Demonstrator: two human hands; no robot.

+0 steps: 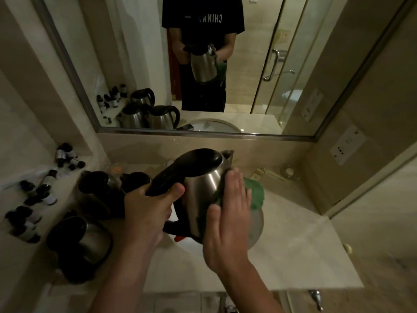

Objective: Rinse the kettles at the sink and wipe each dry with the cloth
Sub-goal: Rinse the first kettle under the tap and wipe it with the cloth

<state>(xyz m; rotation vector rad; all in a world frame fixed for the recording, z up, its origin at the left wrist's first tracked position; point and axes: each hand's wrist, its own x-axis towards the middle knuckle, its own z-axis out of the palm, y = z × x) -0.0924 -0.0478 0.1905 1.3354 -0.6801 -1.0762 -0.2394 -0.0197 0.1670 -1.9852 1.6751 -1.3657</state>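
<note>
A steel kettle [203,188] with a black lid and handle is held above the sink [257,227], tilted. My left hand [146,211] grips its black handle. My right hand [228,218] lies flat with straight fingers against the kettle's right side, pressing a green cloth [253,195] onto the metal. The cloth shows past my fingers on the right. Three more steel kettles stand on the counter to the left: one near the front [83,245], two further back [99,190], [135,179]. Most of the sink bowl is hidden behind the kettle and my hands.
Several small dark bottles [33,199] lie scattered along the left counter and ledge. A wall mirror [203,64] faces me and reflects a person holding the kettle. A small soap dish [288,171] sits at the back right. The marble counter [304,256] extends to the right.
</note>
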